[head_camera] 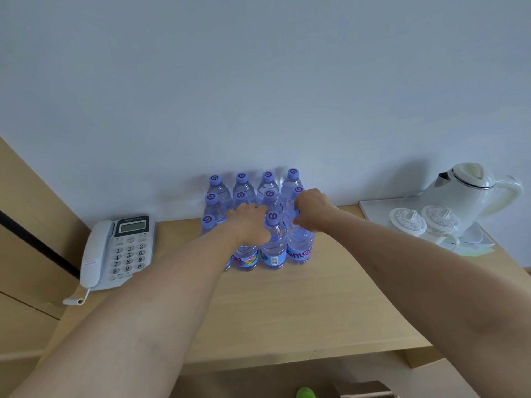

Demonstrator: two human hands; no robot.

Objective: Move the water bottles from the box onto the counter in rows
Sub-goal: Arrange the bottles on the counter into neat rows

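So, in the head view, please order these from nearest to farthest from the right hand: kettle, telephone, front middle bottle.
1. Front middle bottle, just left of the right hand.
2. Kettle, far right.
3. Telephone, far left.

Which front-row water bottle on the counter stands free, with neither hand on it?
The middle bottle, barcode facing the camera. The left hand grips its left neighbour; the right hand grips its right neighbour.

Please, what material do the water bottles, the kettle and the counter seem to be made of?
Water bottles: clear thin plastic, glossy; the water shows through, caps matte purple plastic. Kettle: looks like glossy cream plastic or enamel with a metal rim band; I cannot tell which. Counter: pale wood-look laminate, matte, faint grain.
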